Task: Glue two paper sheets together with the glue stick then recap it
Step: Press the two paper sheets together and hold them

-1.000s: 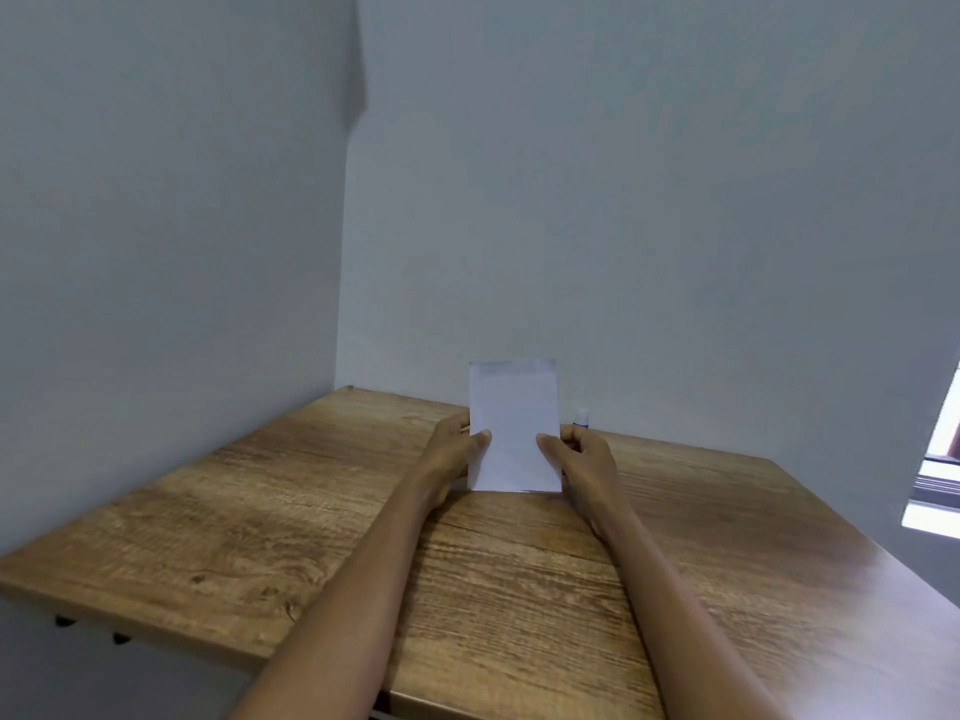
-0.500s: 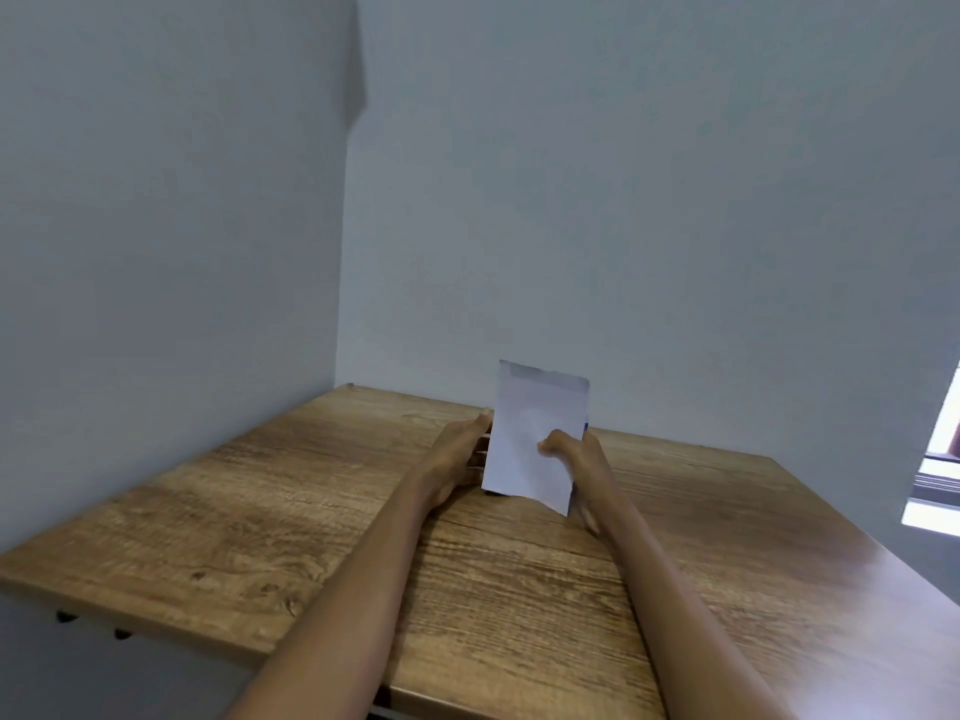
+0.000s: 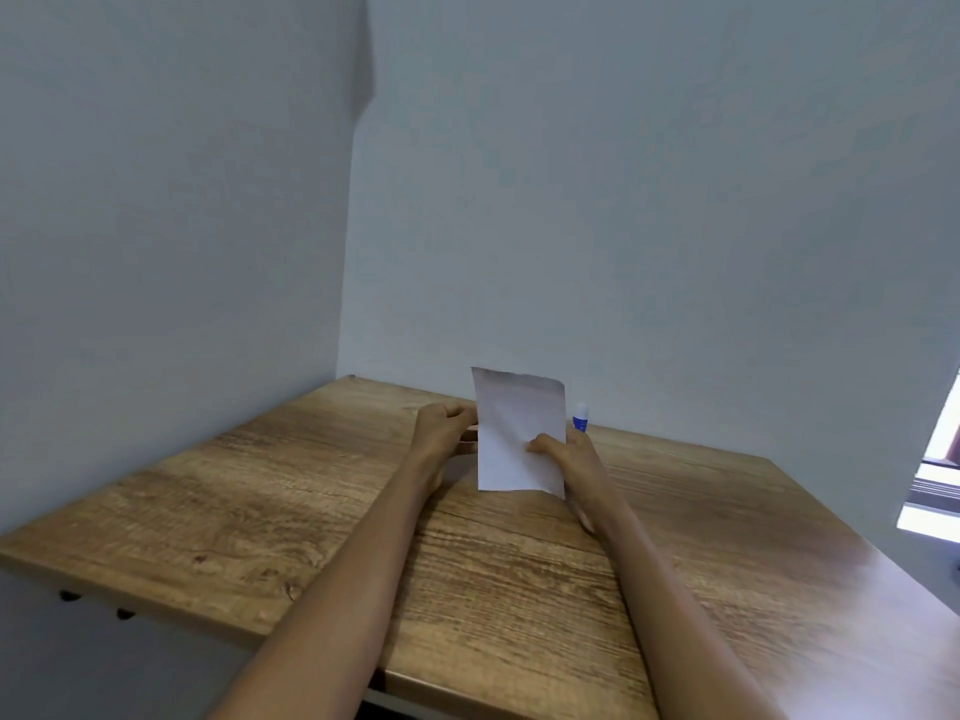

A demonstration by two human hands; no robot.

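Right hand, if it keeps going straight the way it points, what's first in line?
Probably the glue stick, standing just beyond the right hand near the wall. The hand already holds the paper. Depth between them is unclear.

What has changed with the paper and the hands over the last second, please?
The paper, held upright by both hands a second ago, is now gripped by the right hand alone and has tilted slightly. The left hand has let go and curled beside the sheet's left edge. The glue stick still stands behind the right hand on the table.
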